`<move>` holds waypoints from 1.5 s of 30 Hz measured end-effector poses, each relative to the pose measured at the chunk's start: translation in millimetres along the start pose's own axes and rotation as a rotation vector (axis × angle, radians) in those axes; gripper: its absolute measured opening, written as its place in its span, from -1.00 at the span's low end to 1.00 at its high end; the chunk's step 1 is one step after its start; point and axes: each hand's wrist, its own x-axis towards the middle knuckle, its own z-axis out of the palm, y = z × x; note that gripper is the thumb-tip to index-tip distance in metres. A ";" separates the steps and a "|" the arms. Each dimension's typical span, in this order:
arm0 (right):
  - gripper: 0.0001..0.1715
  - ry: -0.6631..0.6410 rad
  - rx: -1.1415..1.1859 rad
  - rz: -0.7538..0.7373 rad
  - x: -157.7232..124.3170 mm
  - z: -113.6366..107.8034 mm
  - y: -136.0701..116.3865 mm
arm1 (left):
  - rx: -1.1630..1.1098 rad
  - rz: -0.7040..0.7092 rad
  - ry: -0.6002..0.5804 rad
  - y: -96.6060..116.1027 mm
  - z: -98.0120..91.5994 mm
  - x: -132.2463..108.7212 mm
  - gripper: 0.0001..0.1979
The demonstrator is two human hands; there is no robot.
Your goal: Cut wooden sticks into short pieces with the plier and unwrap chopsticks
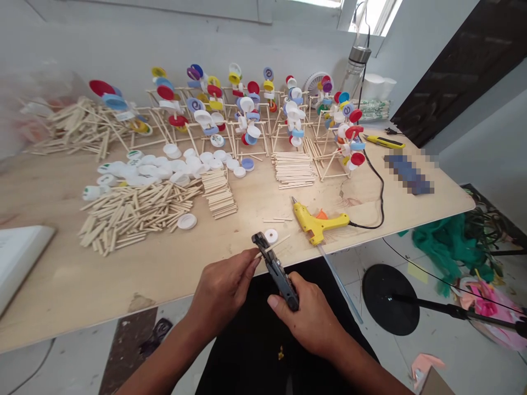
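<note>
My left hand (226, 285) pinches one end of a thin wooden stick (282, 241) near the table's front edge. Wrapped around the handles of a dark cutting tool, which looks like pruning shears (276, 273), is my right hand (315, 312). The stick passes across the tool's jaws; whether the blades touch it I cannot tell. Just beyond the jaws lies a white bottle cap (270, 236) with a hole in it. Two short sticks (278, 220) rest behind that cap. A yellow glue gun (317, 220) lies to the right, a clear glue stick hanging from its back over the edge.
Loose sticks (132, 214), white caps (164, 167) and neat stick stacks (294, 170) cover the middle. Several stick frames with colourful cap wheels (249, 118) stand behind. A yellow box cutter (385, 142) lies right. The glue gun's cord (382, 192) curves over the table.
</note>
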 end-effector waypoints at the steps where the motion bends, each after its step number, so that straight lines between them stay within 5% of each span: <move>1: -0.68 -0.013 0.019 0.003 -0.4 -0.7 -0.7 | 0.010 0.019 0.006 -1.6 0.3 0.2 -0.79; 35: -0.76 0.146 -0.399 0.040 6.6 8.2 7.6 | 0.406 0.075 0.036 2.9 -4.6 -9.9 -0.75; 45: -0.71 0.053 -0.346 0.030 4.2 7.8 6.2 | 0.084 -0.157 0.229 2.4 -24.5 4.5 -0.89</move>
